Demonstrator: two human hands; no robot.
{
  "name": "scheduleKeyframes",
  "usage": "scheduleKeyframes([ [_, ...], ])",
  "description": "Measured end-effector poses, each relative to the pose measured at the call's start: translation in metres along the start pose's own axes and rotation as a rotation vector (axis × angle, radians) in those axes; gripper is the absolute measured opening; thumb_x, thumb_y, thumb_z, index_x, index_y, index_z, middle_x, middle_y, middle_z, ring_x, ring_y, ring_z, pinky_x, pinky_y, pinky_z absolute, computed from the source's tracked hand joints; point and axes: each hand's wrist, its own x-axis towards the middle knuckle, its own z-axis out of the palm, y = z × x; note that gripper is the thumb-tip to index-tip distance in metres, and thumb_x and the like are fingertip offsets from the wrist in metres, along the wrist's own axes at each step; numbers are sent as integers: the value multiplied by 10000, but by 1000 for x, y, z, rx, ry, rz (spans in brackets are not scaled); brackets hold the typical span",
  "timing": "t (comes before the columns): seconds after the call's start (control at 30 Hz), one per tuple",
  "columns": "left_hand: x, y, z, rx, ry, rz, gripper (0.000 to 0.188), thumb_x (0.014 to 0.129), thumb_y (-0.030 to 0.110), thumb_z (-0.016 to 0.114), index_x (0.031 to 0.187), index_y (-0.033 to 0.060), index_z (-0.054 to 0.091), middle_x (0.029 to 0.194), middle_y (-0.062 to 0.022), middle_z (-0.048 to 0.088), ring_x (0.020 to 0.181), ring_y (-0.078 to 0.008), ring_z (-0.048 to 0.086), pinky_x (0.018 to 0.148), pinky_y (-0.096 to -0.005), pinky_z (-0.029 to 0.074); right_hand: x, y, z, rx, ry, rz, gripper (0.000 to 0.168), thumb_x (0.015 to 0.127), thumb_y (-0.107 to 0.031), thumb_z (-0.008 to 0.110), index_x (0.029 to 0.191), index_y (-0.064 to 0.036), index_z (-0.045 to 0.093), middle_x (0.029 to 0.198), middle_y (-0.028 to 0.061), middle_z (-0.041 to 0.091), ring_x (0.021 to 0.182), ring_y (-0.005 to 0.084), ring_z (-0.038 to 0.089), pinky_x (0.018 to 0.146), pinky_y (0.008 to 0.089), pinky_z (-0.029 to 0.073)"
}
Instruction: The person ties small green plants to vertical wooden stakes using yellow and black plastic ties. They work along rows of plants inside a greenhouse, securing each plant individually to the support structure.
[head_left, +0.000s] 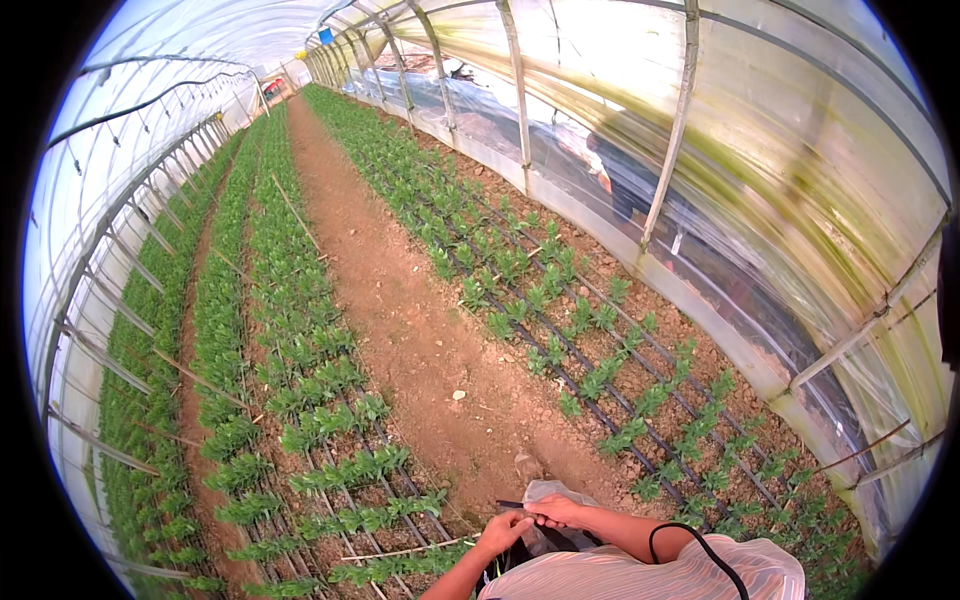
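Both hands are close together in front of my waist, at the bottom of the view. My right hand (556, 511) has its fingers closed around a thin dark object (511, 504), whose end juts out to the left. My left hand (505, 531) is just below it, its fingertips meeting the right hand's fingers; whether it also grips something is hidden. Around the right hand shows a translucent plastic bag (553, 490). A black cord (701, 541) loops past my right forearm and over the striped shirt (637, 574).
A bare dirt path (420, 330) runs ahead between beds of green seedlings (330, 382). Black drip hoses (585, 397) line the right bed. Bent hoop poles (671, 142) carry plastic sheeting (810, 165) on the right. Beyond it stands a person (626, 176) in dark clothing. A wooden stick (409, 549) lies left.
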Motion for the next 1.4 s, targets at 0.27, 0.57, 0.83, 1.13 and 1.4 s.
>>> scheduleKeyframes([
  [0.27, 129, 43, -166, 270, 187, 24, 271, 760, 277, 666, 748, 18, 590, 627, -104, 591, 577, -189, 566, 551, -324, 455, 138, -156, -30, 228, -121, -122, 282, 864, -394, 550, 846, -113, 547, 621, -30, 479, 424, 35, 365, 330, 187, 227],
  [0.57, 247, 138, -300, 208, 76, 15, 310, 797, 277, 627, 707, -18, 618, 596, -96, 603, 548, -136, 557, 534, -297, 444, 216, -325, -87, 146, -120, -238, 339, 836, -449, 567, 851, -111, 537, 643, -32, 485, 433, 30, 363, 336, 191, 231],
  [0.83, 388, 138, -403, 202, -421, 37, 310, 814, 251, 618, 604, 26, 581, 534, 2, 535, 494, -72, 459, 464, -250, 367, 281, -392, -101, 511, 152, -309, 312, 875, -409, 531, 770, -116, 547, 571, -43, 449, 437, 32, 359, 351, 194, 224],
  [1.13, 457, 187, -490, 193, -868, -9, 299, 813, 238, 626, 579, 67, 551, 532, 29, 505, 466, -49, 423, 439, -209, 328, 291, -468, -62, 812, 376, -410, 330, 906, -393, 481, 756, -107, 551, 533, -44, 399, 418, 40, 303, 359, 206, 199],
  [1.4, 499, 199, -506, 96, -916, -180, 321, 855, 357, 574, 751, 55, 592, 565, 22, 489, 465, -58, 424, 411, -208, 321, 312, -501, -81, 675, 625, -547, 251, 896, -286, 526, 764, -75, 553, 594, -26, 490, 485, 55, 407, 426, 214, 299],
])
